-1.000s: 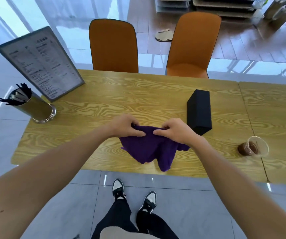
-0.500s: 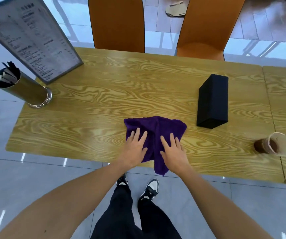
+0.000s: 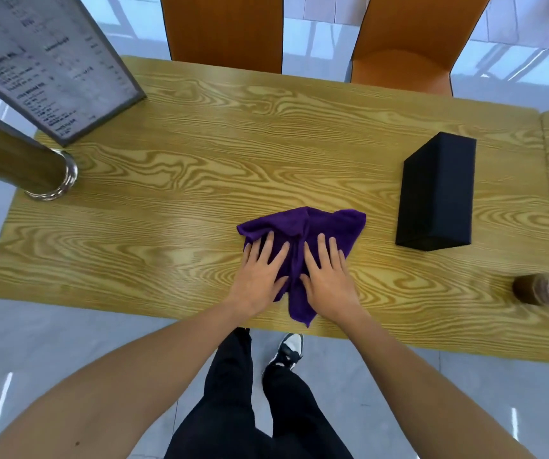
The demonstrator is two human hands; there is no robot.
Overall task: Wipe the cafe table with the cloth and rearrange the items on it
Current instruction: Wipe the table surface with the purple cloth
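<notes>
A person stands at a wood-grain cafe surface [image 3: 200, 167], seen from above. Both bare hands lie flat, palms down, side by side on a crumpled purple cloth [image 3: 312, 226] near the front edge, a little right of centre. The left hand [image 3: 261, 279] and the right hand [image 3: 327, 281] have their fingers [image 3: 268, 246] spread and stretched out, pressing the cloth against the surface rather than gripping it; a tail of the cloth trails back between the wrists to the front edge. To the right, apart from the cloth, a black rectangular box [image 3: 437, 197] lies on its side. At the far right edge sits a clear plastic cup [image 3: 548, 288] holding a dark drink. At the left stand a metal holder [image 3: 24, 167] and a framed menu board [image 3: 47, 61]. Two orange chairs [image 3: 226, 28] face the far side.
</notes>
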